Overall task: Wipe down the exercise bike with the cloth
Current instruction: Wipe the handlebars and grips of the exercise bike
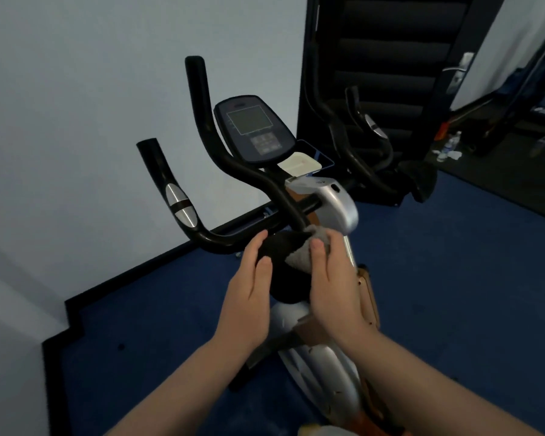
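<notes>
**Both my hands on the cloth at the bike's handlebar stem**

The blue carpet (453, 278) is the biggest open stretch — it runs free from 3 o'clock round to 7 o'clock, edged by a black skirting strip (114, 278) that steps along the foot of the pale wall (76, 89) from 8 to 11 o'clock. At 1 o'clock a tall black slatted panel (384, 58) stands close behind the machine, hemming it in there.

The exercise bike (337, 209) fills the middle: glossy black tube handlebars curving up to 11 and 12 o'clock, a silver grip sensor (179, 204) on the near bar, a smooth silver shroud, and a dark oval console (254, 129) with a grey square screen. Just behind the console, a shallow tray (323, 158) holds a flat cream-coloured object — what it is I cannot tell.

The cloth (296, 253) sits at the centre, against the stem where the bars meet; it looks soft and nubbly, dark on one side and grey on the other. My left hand (252, 284) curls round its dark end, thumb on top. My right hand (331, 278) grips the grey end, thumb pressed onto it.
</notes>
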Demonstrator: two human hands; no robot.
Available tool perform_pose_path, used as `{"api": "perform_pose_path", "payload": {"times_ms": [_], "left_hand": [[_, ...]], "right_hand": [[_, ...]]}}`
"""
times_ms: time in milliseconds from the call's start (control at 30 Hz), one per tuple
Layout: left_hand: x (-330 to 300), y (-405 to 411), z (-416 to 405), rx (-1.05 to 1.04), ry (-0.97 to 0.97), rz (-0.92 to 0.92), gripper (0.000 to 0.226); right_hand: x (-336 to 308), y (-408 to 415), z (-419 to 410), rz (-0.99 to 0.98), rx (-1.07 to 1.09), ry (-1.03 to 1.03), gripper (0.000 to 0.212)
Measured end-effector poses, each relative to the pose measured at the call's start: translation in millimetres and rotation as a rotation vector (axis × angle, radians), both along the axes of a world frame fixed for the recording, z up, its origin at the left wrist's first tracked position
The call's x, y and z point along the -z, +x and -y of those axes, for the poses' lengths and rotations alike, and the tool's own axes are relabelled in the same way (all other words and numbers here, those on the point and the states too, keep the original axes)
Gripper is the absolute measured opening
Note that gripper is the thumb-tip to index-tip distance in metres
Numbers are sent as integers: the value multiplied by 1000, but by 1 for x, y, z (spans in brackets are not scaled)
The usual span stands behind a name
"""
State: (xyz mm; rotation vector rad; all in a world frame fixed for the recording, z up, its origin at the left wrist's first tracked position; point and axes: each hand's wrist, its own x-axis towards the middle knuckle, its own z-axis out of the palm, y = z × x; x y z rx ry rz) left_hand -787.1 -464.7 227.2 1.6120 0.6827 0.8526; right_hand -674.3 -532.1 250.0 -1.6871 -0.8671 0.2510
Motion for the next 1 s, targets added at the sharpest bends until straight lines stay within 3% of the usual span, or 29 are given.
{"api": "perform_pose_path", "payload": {"times_ms": [133, 233, 333, 433, 500, 600, 800, 900, 1000], "left_hand": [[2, 9, 10, -136, 6, 54, 45], [2, 15, 16, -225, 23, 109, 40], [1, 18, 19, -273, 9, 117, 38], [0, 21, 20, -304, -10, 126, 38], [-1, 22, 21, -336, -29, 140, 37], [0, 24, 24, -405, -48, 136, 38], [-2, 33, 37, -544, -32, 145, 24], [-1, 37, 43, -612, -14, 106, 18], [2, 40, 49, -645, -2, 44, 16]], "right_hand": [[-29, 29, -21, 565, -189, -367, 21], [-37, 43, -19, 808, -355, -451, 26], [-56, 64, -15, 843, -577, -424, 35], [-85, 77, -30, 761, -663, -242, 32], [-92, 77, -41, 781, -697, -236, 25], [-71, 66, -47, 841, -809, -351, 15], [-38, 77, -44, 661, -842, -153, 14], [-45, 73, -59, 679, -909, -259, 11], [-61, 55, -87, 890, -1061, -497, 23]]}}
